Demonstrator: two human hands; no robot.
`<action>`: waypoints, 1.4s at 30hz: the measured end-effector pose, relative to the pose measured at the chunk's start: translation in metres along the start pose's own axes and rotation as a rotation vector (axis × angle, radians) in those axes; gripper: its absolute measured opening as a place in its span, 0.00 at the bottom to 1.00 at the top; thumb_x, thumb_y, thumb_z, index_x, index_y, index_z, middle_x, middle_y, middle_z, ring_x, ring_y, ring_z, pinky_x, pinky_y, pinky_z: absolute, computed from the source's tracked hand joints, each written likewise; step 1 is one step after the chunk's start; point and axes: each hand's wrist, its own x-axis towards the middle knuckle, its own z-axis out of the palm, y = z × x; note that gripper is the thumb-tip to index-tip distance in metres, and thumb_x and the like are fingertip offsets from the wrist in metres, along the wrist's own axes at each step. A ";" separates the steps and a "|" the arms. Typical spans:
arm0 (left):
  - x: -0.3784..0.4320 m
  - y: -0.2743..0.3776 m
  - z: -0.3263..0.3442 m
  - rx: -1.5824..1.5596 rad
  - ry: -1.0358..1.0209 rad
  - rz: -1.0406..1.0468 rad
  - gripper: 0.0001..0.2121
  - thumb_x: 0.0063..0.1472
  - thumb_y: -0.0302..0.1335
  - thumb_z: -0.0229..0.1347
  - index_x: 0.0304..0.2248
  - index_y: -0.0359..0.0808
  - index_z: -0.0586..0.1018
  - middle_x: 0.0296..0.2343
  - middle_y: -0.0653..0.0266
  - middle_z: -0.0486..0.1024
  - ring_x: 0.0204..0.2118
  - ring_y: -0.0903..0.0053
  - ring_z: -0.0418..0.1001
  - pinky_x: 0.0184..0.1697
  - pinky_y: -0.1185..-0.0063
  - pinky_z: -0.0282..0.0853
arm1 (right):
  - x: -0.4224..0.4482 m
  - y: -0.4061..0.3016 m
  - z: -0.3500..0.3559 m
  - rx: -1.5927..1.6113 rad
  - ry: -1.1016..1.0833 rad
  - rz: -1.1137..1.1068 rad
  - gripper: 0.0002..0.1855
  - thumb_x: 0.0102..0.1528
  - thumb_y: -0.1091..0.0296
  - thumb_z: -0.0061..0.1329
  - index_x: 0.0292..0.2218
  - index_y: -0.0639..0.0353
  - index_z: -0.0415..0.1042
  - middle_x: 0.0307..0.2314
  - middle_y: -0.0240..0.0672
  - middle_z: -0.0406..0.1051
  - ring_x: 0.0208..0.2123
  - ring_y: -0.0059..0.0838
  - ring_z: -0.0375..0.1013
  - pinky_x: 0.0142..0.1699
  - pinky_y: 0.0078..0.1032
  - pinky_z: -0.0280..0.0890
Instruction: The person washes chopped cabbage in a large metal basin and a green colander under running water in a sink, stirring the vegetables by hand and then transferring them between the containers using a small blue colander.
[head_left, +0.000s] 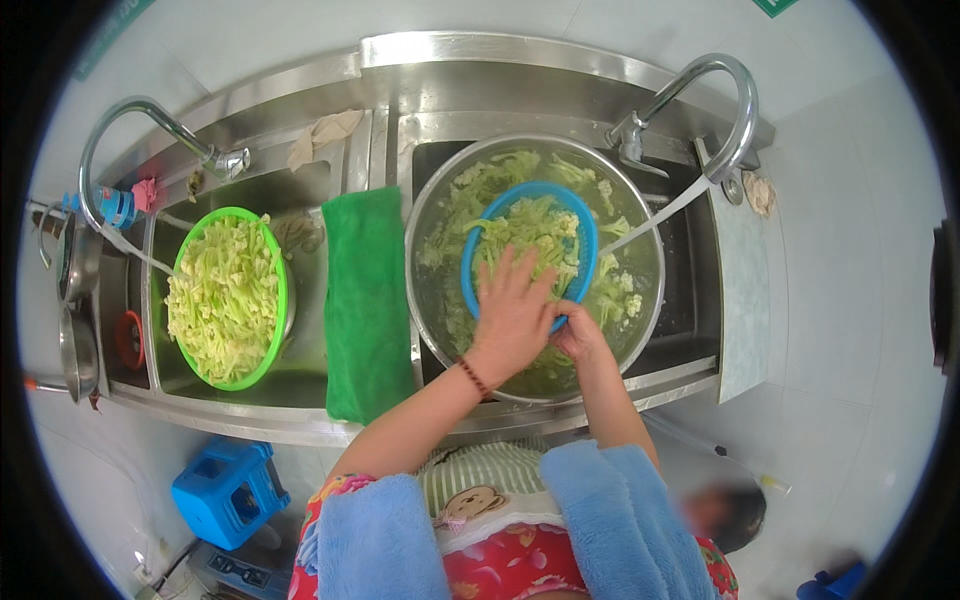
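A large round steel basin (415, 225) of water stands in the right-hand sink, with cauliflower florets (619, 292) floating in it. Within it is a blue plastic basket (471, 281) holding more florets. My right hand (574, 330) grips the basket's near rim. My left hand (517, 300), a beaded bracelet at its wrist, rests palm down with fingers spread over the florets in the basket. Water runs from the right faucet (739, 112) into the basin. In the left-hand sink, a bright green colander (283, 300) is heaped with cauliflower florets (225, 292), and the left faucet (90, 172) runs onto them.
A green towel (367, 300) lies over the divider between the sinks. A beige cloth (322, 139) is on the back ledge. Pans (79, 345) and an orange-red bowl (129, 339) are at far left. A blue plastic stool (225, 491) stands below. Another person's head (735, 517) shows lower right.
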 end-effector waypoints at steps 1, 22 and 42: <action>-0.006 -0.005 -0.007 0.027 0.072 -0.040 0.27 0.58 0.30 0.53 0.58 0.39 0.65 0.58 0.48 0.58 0.62 0.47 0.50 0.62 0.49 0.42 | -0.006 -0.001 0.000 0.010 0.007 -0.007 0.26 0.51 0.74 0.45 0.52 0.70 0.62 0.46 0.47 0.68 0.47 0.43 0.71 0.50 0.49 0.70; -0.042 -0.014 -0.010 -0.468 0.256 -0.387 0.29 0.55 0.25 0.51 0.57 0.31 0.61 0.40 0.42 0.74 0.36 0.51 0.75 0.39 0.64 0.71 | -0.122 0.015 0.007 0.018 -0.112 -0.251 0.42 0.55 0.55 0.51 0.64 0.57 0.46 0.60 0.47 0.53 0.59 0.52 0.58 0.55 0.59 0.63; -0.356 -0.324 -0.323 -0.604 1.041 -0.832 0.18 0.69 0.40 0.47 0.50 0.35 0.73 0.43 0.64 0.76 0.44 0.77 0.73 0.45 0.78 0.67 | -0.071 0.154 0.440 -0.587 -0.289 -0.251 0.44 0.50 0.65 0.54 0.63 0.58 0.45 0.53 0.47 0.61 0.52 0.44 0.67 0.51 0.46 0.69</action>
